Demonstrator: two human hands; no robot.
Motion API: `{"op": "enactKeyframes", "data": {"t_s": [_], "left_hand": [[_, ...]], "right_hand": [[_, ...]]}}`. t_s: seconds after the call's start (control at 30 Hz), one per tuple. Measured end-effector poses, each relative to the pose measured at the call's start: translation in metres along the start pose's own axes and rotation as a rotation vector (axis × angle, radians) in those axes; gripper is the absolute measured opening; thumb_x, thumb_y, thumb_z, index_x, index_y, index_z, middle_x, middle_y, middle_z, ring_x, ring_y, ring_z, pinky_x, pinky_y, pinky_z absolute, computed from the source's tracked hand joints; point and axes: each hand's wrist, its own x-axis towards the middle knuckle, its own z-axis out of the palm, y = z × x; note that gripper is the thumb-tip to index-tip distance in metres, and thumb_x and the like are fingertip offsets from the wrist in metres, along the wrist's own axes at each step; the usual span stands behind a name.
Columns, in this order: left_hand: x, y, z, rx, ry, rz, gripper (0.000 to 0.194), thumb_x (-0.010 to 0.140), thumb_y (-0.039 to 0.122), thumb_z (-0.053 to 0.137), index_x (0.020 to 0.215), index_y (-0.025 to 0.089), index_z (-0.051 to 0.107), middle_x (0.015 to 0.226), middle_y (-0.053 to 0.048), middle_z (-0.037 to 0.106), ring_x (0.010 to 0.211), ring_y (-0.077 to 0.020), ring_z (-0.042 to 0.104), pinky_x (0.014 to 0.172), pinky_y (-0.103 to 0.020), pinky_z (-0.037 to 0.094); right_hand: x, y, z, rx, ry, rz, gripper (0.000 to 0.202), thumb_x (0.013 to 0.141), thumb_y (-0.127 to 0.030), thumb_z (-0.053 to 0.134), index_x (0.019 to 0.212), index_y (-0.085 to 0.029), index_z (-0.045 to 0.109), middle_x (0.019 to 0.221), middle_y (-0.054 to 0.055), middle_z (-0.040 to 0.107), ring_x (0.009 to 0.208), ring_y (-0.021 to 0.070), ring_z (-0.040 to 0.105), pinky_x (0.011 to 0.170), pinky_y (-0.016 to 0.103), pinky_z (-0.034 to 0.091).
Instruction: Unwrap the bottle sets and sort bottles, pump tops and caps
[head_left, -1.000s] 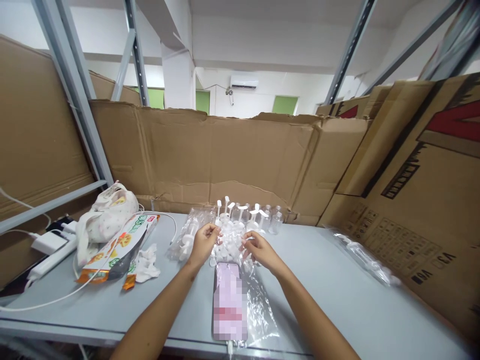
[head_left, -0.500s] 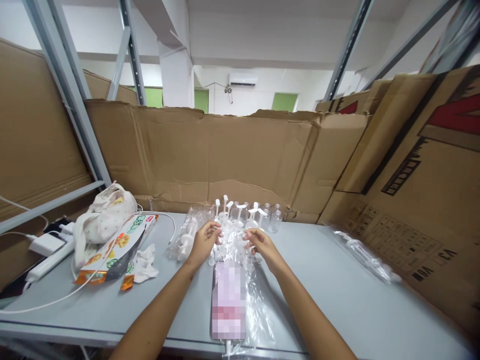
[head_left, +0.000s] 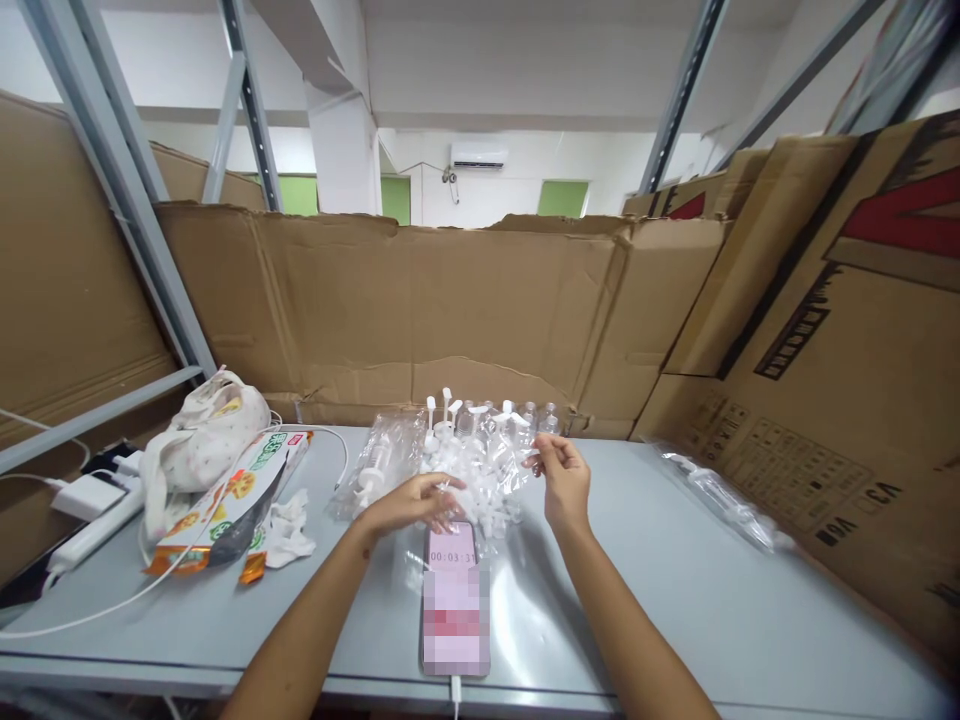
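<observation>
A pile of small white plastic parts lies on and around clear plastic film at the table's middle. Over its near left side, just above the top of a phone, is my left hand, fingers spread and holding nothing visible. To the right of the pile, my right hand is raised with thumb and fingers pinched on the clear plastic film. White pump heads stand upright behind the pile, with clear bottles at their right.
At the left lie a snack package, a white cloth bag, a crumpled tissue and a power strip. Bagged bottles are left of the pile, another plastic bag at right. Cardboard walls the back.
The plastic film has moved from over the phone up toward the right rear. My right hand has risen to the right; my left hand has come lower and spread over the pile's near edge.
</observation>
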Motion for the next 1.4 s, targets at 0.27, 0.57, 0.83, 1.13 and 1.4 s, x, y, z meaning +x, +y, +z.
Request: {"op": "enactKeyframes", "data": {"t_s": [0.27, 0.57, 0.83, 1.13, 1.4], "left_hand": [[0.009, -0.008, -0.001, -0.020, 0.230, 0.097, 0.037, 0.078, 0.044, 0.056, 0.100, 0.014, 0.057, 0.084, -0.009, 0.067, 0.064, -0.0170, 0.067, 0.053, -0.024, 0.049], [0.004, -0.002, -0.002, -0.046, 0.293, 0.279, 0.055, 0.083, 0.031, 0.052, 0.134, 0.029, 0.032, 0.129, -0.014, 0.050, 0.078, -0.0175, 0.067, 0.070, -0.031, 0.050], [-0.001, 0.001, -0.010, 0.207, 0.061, 0.238, 0.033, 0.076, 0.023, 0.059, 0.108, 0.021, 0.064, 0.119, -0.009, 0.059, 0.106, -0.0227, 0.056, 0.088, -0.034, 0.044], [0.014, -0.010, 0.017, -0.056, 0.465, 0.300, 0.040, 0.076, 0.038, 0.061, 0.111, 0.017, 0.058, 0.098, -0.010, 0.066, 0.078, -0.0186, 0.066, 0.073, -0.031, 0.051], [0.023, -0.017, 0.021, -0.222, 0.615, 0.274, 0.079, 0.072, 0.035, 0.066, 0.136, 0.020, 0.022, 0.092, -0.007, 0.066, 0.070, -0.0142, 0.065, 0.070, -0.030, 0.052]], "right_hand": [[-0.003, -0.004, -0.009, 0.058, -0.455, 0.252, 0.052, 0.069, -0.051, 0.064, 0.112, -0.023, 0.054, 0.095, 0.009, 0.068, 0.077, 0.0211, 0.066, 0.063, 0.032, 0.049], [-0.004, 0.001, -0.009, -0.196, -0.474, 0.254, 0.039, 0.064, -0.052, 0.067, 0.079, -0.015, 0.066, 0.069, 0.005, 0.067, 0.056, 0.0164, 0.061, 0.050, 0.027, 0.045], [-0.001, 0.000, -0.013, -0.123, -0.402, 0.157, 0.035, 0.070, -0.049, 0.065, 0.085, -0.017, 0.065, 0.068, 0.004, 0.064, 0.055, 0.0142, 0.056, 0.050, 0.027, 0.043], [-0.021, -0.007, -0.004, 0.000, -0.906, 0.332, 0.082, 0.062, -0.048, 0.072, 0.133, -0.028, 0.035, 0.121, 0.013, 0.055, 0.098, 0.0251, 0.059, 0.076, 0.038, 0.049], [-0.037, 0.018, 0.018, -0.062, -0.671, 0.382, 0.045, 0.071, -0.045, 0.064, 0.107, -0.019, 0.055, 0.080, 0.005, 0.068, 0.075, 0.0215, 0.068, 0.072, 0.037, 0.050]]}}
